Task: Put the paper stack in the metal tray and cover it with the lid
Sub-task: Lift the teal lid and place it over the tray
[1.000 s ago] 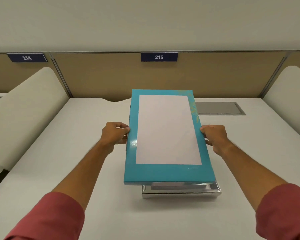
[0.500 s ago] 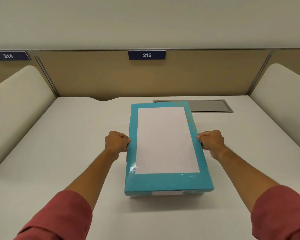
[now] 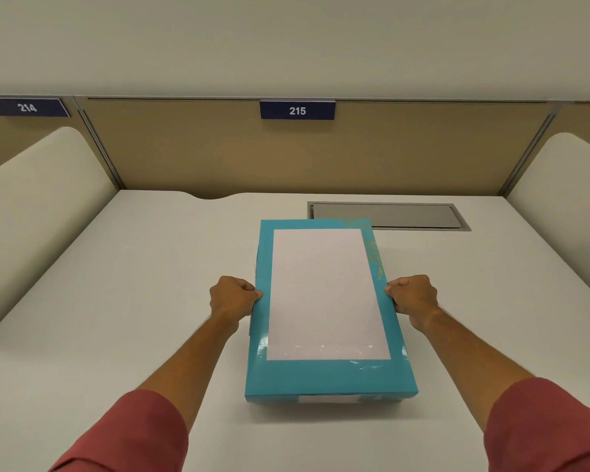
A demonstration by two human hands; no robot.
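Observation:
A turquoise lid (image 3: pixel 327 378) with a large white panel on top lies flat in the middle of the white desk (image 3: pixel 116 318). It covers the metal tray completely, so the tray and the paper stack are hidden under it. My left hand (image 3: pixel 234 298) grips the lid's left long edge about halfway along. On the opposite long edge, my right hand (image 3: pixel 413 298) grips the lid at the same height. Both hands have their fingers curled around the lid's sides.
A grey recessed cable flap (image 3: pixel 387 216) sits in the desk behind the lid's far right corner. Padded cream dividers stand at left (image 3: pixel 38 212) and right (image 3: pixel 566 206). A tan back panel carries a sign reading 215 (image 3: pixel 297 110).
The lid has come down from above the shiny metal tray until it covers the tray fully; both hands lowered with it and keep their grip on its sides.

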